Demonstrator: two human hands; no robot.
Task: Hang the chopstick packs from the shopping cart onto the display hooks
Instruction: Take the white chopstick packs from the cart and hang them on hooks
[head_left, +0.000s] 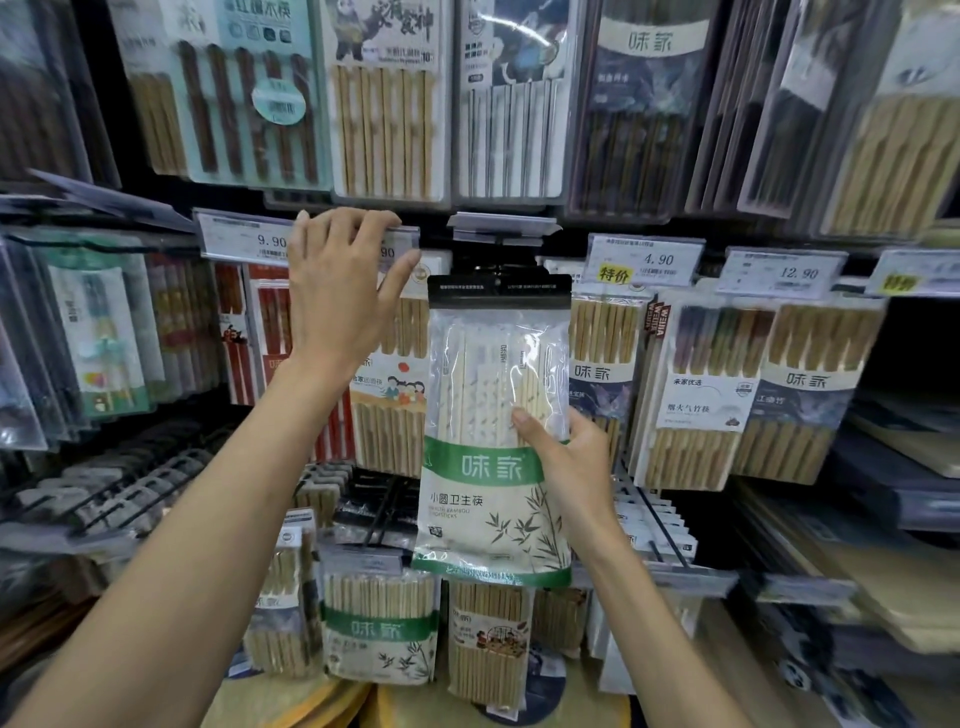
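**Seat the header squarely on its hook**

At centre frame, the right hand (566, 457) grips the chopstick pack (493, 415) by its right edge. Best to keep the pack level and ease the black header straight back. Above left, the left hand (337, 291) hooks its fingers over a price label (249, 239).

The chopstick pack (493, 415) at frame centre is glossy, crinkled clear plastic with a matt black header, pale smooth wooden sticks inside. The price tag (388, 250) left of it looks paper behind shiny plastic.
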